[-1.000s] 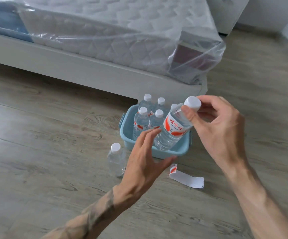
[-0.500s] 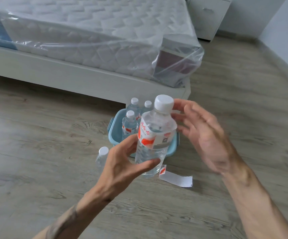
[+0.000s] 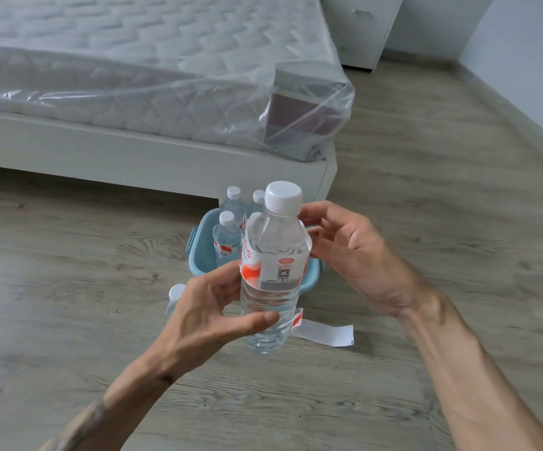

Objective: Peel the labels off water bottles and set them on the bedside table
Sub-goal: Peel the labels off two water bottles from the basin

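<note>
I hold a clear water bottle (image 3: 271,275) with a white cap upright in front of me. My left hand (image 3: 211,315) grips its lower body from the left. Its red and white label (image 3: 276,266) stands loose at the top edge. My right hand (image 3: 348,252) is at the bottle's right side, fingers on the label's edge. Behind it a light blue tub (image 3: 200,252) on the floor holds several labelled bottles (image 3: 226,239). A peeled bottle (image 3: 175,296) stands on the floor left of the tub, mostly hidden by my left hand. One removed label (image 3: 325,333) lies on the floor.
A white bed frame (image 3: 153,164) with a plastic-wrapped mattress (image 3: 153,76) runs across the back. A white bedside cabinet (image 3: 361,27) stands at the far right of the bed, by the wall. Grey wood floor (image 3: 442,190) stretches out to the right.
The bottle passed from my right hand to my left and was turned upright. My right hand moved to the label, whose top edge now stands away from the bottle.
</note>
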`<state>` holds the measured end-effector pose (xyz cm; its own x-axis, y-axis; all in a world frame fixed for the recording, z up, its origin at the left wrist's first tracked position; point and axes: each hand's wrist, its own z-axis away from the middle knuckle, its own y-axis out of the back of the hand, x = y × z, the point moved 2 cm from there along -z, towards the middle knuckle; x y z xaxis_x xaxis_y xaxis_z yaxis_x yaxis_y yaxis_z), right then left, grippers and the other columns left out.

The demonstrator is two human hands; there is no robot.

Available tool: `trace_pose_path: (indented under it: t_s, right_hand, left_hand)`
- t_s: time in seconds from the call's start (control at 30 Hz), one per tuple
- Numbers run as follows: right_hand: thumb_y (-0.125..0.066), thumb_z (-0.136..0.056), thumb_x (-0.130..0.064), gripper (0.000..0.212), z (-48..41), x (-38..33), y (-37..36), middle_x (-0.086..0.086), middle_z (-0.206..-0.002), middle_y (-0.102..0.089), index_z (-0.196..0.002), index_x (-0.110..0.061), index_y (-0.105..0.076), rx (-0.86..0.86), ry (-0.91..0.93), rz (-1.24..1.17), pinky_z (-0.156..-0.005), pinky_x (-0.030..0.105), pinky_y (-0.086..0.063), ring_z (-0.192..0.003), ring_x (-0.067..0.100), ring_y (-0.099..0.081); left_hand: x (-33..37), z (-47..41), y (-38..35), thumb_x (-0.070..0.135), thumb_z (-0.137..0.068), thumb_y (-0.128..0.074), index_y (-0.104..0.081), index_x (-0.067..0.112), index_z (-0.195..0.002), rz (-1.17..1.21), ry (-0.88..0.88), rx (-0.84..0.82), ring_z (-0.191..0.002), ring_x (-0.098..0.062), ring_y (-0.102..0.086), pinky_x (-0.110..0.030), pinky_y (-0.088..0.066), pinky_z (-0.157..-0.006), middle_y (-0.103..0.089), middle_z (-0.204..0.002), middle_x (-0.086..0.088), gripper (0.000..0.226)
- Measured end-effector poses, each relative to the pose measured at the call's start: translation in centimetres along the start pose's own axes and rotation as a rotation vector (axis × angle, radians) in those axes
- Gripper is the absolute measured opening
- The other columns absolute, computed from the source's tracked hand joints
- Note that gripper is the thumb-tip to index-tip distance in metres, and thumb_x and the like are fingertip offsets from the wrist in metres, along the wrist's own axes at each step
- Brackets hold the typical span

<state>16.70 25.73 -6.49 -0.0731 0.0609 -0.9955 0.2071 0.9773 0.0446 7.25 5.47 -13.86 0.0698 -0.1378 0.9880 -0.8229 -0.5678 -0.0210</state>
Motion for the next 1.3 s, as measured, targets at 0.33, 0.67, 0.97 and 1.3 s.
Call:
trace_pose_path:
  t_s: [0.33, 0.67, 0.97, 1.3]
  right_hand:
    - [-0.073, -0.092, -0.032, 0.018, -0.4, 0.0, 0.7, -0.010, -0.088, -0.079, -0.103, -0.019, -0.076, 0.068, 0.035, 0.141, -0.081, 0.013, -0.051, -0.084, -0.001, -0.071]
    - [-0.056, -0.101, -0.040, 0.022, 0.5, 0.4, -0.7, -0.027, -0.086, -0.070, -0.106, -0.021, -0.067, 0.144, 0.067, 0.384, -0.075, 0.009, -0.045, -0.080, -0.009, -0.064]
    - [-0.047, -0.107, -0.030, 0.014, 1.7, -0.1, -1.5, -0.024, -0.084, -0.053, -0.096, -0.023, -0.051, 0.237, 0.236, 0.744, -0.072, 0.004, -0.038, -0.081, -0.010, -0.056]
    - [-0.054, -0.103, -0.032, 0.026, 1.8, 0.8, -2.2, -0.003, -0.099, -0.075, -0.107, -0.009, -0.064, 0.338, 0.110, 0.471, -0.085, 0.023, -0.054, -0.092, 0.009, -0.071]
  left_hand:
    - [-0.2, 0.3, 0.3, 0.017, -0.080, -0.092, -0.072, 0.010, -0.133, -0.034, 0.033, -0.042, -0.128, -0.022, -0.073, -0.033, -0.054, -0.113, -0.080, -0.131, -0.002, 0.057]
    - [-0.7, 0.7, 0.5, 0.015, -0.081, -0.091, -0.070, 0.006, -0.135, 0.003, 0.059, -0.029, -0.128, -0.024, -0.073, -0.037, -0.054, -0.114, -0.079, -0.132, -0.005, 0.058]
    - [-1.3, 0.7, 0.2, 0.009, -0.083, -0.089, -0.071, 0.005, -0.135, 0.131, 0.100, -0.034, -0.127, -0.033, -0.073, -0.049, -0.053, -0.115, -0.079, -0.131, -0.013, 0.055]
    - [-1.0, 0.4, 1.5, 0.005, -0.081, -0.087, -0.075, 0.010, -0.127, 0.174, 0.060, 0.077, -0.116, -0.025, -0.079, -0.028, -0.061, -0.098, -0.082, -0.123, -0.012, 0.048]
